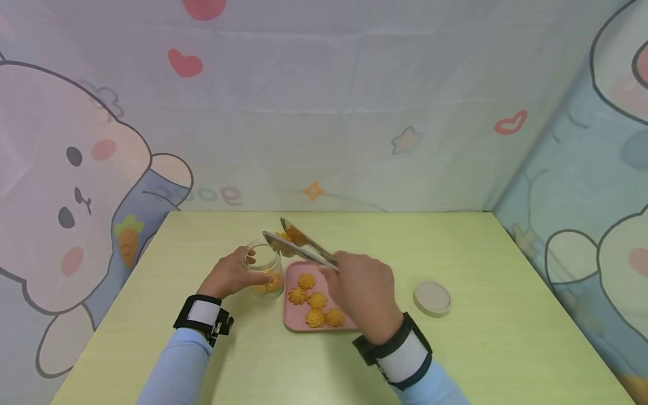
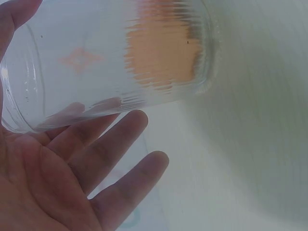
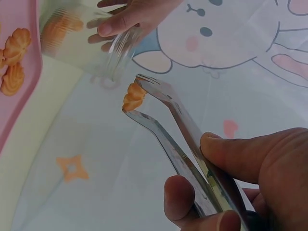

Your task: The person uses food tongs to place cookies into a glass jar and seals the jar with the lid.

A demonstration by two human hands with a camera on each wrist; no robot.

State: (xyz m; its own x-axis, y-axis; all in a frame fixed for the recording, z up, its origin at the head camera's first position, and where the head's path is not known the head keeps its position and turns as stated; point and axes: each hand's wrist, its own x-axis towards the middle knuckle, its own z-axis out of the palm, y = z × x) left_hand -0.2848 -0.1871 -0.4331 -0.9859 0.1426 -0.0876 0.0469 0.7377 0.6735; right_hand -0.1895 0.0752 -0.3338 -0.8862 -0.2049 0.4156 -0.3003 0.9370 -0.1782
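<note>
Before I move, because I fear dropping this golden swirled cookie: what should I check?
1. Golden swirled cookie between the tips of silver metal tongs: ok.
2. Right hand gripping the tongs: ok.
3. Left hand holding the clear glass jar: ok.
4. Round off-white lid off the jar, on the pale yellow table: ok.
5. Space above the golden cookies inside the jar: ok.
6. Held cookie directly over the jar's mouth: not ok; it appears off to one side.
</note>
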